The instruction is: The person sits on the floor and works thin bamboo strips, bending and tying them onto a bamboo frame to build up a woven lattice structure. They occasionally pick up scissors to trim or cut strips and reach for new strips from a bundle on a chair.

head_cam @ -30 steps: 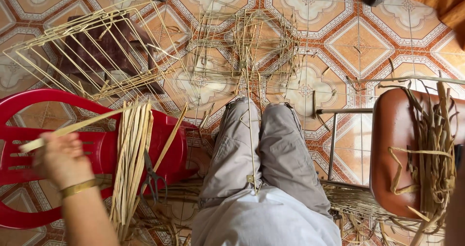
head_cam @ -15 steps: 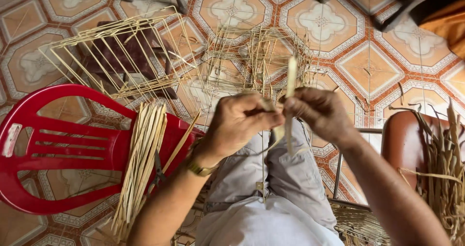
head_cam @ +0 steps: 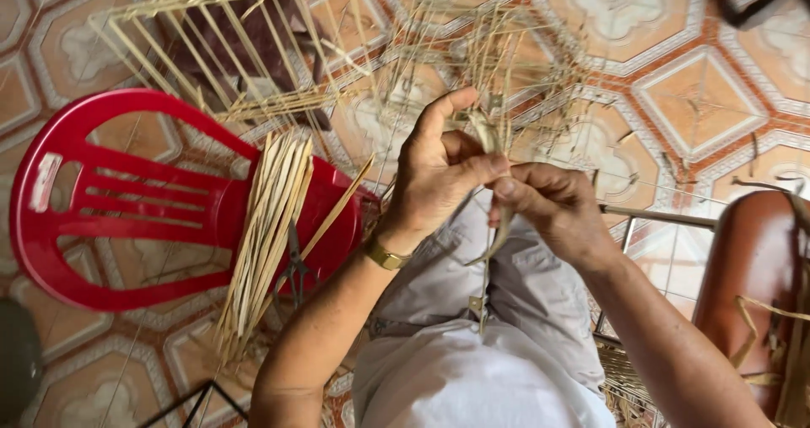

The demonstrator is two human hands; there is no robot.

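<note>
Red plastic chair (head_cam: 126, 200) on its side, bundle of pale flat reed strips (head_cam: 266, 234) across it; left hand (head_cam: 439, 171) and right hand (head_cam: 548, 204) both pinch thin pale reed strip (head_cam: 498, 226) above lap; keep strip taut, bend gradually
</note>
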